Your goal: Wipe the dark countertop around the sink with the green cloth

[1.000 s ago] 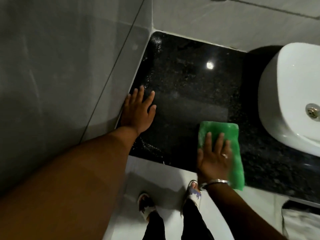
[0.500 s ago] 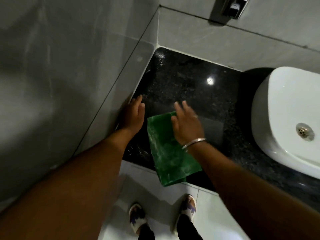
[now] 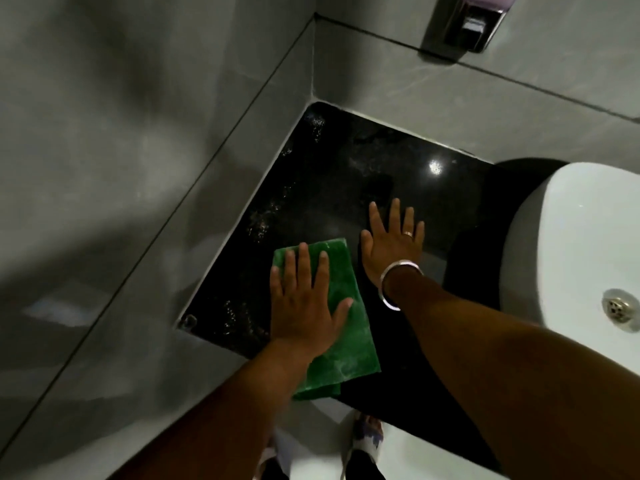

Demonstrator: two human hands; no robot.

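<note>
The green cloth (image 3: pixel 349 341) lies flat on the dark speckled countertop (image 3: pixel 346 174), near its front edge, with one corner hanging over. My left hand (image 3: pixel 304 303) presses down flat on the cloth, fingers spread and pointing at the back wall. My right hand (image 3: pixel 393 244), with a ring and a silver bangle, rests flat on the bare counter just right of the cloth and holds nothing. The white sink (image 3: pixel 571 244) stands on the counter to the right of both hands.
Grey tiled walls close the counter on the left (image 3: pixel 138 168) and at the back. A metal dispenser (image 3: pixel 464 22) hangs on the back wall. The sink drain (image 3: pixel 620 308) shows at the right edge. My feet in sandals (image 3: pixel 367 434) stand on the white floor below.
The cloth has passed from my right hand to my left. My left hand left the wall corner and now lies on the cloth; my right hand moved right onto bare counter.
</note>
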